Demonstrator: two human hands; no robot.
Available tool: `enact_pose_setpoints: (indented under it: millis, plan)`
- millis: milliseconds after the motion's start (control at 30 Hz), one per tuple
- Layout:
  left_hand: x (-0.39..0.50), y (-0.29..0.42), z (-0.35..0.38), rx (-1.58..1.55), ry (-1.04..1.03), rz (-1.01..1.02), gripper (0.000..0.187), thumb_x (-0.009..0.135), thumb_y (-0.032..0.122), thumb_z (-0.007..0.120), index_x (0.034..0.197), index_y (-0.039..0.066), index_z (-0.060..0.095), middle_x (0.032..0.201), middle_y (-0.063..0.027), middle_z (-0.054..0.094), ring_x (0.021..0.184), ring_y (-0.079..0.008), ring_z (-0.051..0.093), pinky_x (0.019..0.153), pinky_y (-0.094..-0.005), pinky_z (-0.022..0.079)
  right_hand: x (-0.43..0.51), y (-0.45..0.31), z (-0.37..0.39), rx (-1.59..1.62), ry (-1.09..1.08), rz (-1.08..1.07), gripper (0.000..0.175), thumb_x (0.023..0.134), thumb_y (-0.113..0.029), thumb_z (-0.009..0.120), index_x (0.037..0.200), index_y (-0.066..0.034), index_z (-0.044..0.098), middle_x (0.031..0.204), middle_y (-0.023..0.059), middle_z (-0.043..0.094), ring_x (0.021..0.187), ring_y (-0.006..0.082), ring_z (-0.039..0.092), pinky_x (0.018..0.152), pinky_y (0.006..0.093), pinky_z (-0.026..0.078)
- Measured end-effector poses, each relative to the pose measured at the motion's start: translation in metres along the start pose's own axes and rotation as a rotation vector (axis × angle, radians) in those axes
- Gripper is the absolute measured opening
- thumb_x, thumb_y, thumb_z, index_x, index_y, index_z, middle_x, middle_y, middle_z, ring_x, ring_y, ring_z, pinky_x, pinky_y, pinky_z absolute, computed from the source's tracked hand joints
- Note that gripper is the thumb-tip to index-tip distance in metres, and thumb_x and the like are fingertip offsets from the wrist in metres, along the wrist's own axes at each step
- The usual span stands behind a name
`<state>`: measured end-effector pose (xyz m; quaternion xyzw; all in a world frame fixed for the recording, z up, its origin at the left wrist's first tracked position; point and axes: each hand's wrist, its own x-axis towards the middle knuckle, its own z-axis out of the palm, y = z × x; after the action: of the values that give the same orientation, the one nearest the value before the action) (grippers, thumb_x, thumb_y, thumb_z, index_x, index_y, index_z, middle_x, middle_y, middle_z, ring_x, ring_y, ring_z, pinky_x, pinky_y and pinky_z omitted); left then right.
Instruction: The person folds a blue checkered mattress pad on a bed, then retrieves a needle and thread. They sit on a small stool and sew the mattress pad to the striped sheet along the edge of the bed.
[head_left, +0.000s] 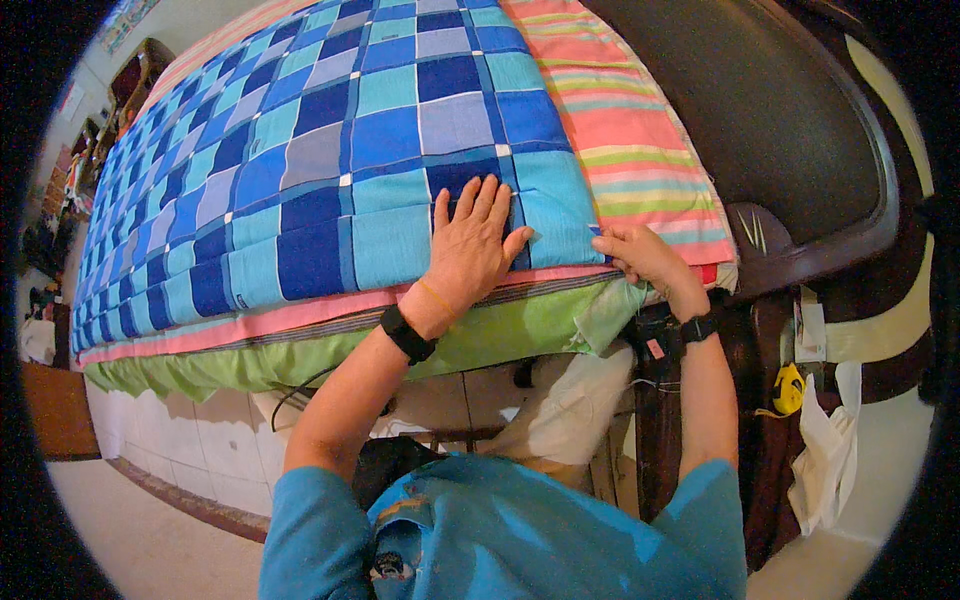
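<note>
Spread over the bed before me lies a folded blue checkered quilt (315, 161). My left hand (476, 232) rests palm down on it near its close edge, fingers apart. At the quilt's near right corner, my right hand (641, 255) pinches the blue fabric between thumb and fingers. Underneath, a pink, yellow and green striped sheet (637, 135) shows along the right side and as a thin band in front. A green bed skirt (262, 352) hangs below the near edge. Each of my wrists wears a black band.
A dark padded headboard (780, 112) stands at the right. Beside it, a yellow tape measure (789, 390) and a white plastic bag (825, 450) are by dark furniture (765, 435). A brown wooden box-like piece (56, 412) is at far left. A dark cable (292, 397) hangs under the bed edge.
</note>
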<state>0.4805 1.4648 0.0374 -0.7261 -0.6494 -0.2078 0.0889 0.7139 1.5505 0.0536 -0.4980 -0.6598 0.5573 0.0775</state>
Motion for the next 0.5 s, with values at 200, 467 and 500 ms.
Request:
enact_pose_setpoints:
  millis: [200,467,500]
  plan:
    - [-0.037,0.048,-0.024,-1.305,-0.279,-0.392,0.038,0.088,0.032,0.052,0.113,0.004,0.046,0.102,-0.0079,0.055,0.098,-0.0224,0.051,0.087,-0.0357,0.042,-0.006,-0.004,-0.006,0.155,-0.047,-0.032,0.028,0.081,-0.037,0.061,0.073,-0.0147,0.048,0.056,-0.0078,0.037,0.045,0.0018,0.033,0.039,0.0166,0.024]
    - [-0.018,0.108,0.025,-2.391,-0.229,-1.127,0.039,0.085,0.035,0.058,0.111,0.008,0.046,0.1,-0.0054,0.054,0.095,-0.0167,0.049,0.085,-0.0281,0.042,-0.015,-0.011,-0.005,0.255,-0.06,-0.076,0.027,0.082,-0.037,0.06,0.075,-0.0142,0.048,0.057,-0.0083,0.038,0.046,0.0012,0.033,0.04,0.0157,0.025]
    - [-0.012,0.111,0.03,-2.428,-0.174,-1.101,0.04,0.084,0.035,0.058,0.111,0.008,0.047,0.102,-0.0055,0.053,0.096,-0.0168,0.049,0.085,-0.0284,0.042,-0.016,-0.011,-0.006,0.24,-0.05,-0.075,0.027,0.082,-0.037,0.06,0.075,-0.014,0.048,0.057,-0.0082,0.039,0.046,0.0014,0.033,0.04,0.0158,0.025]
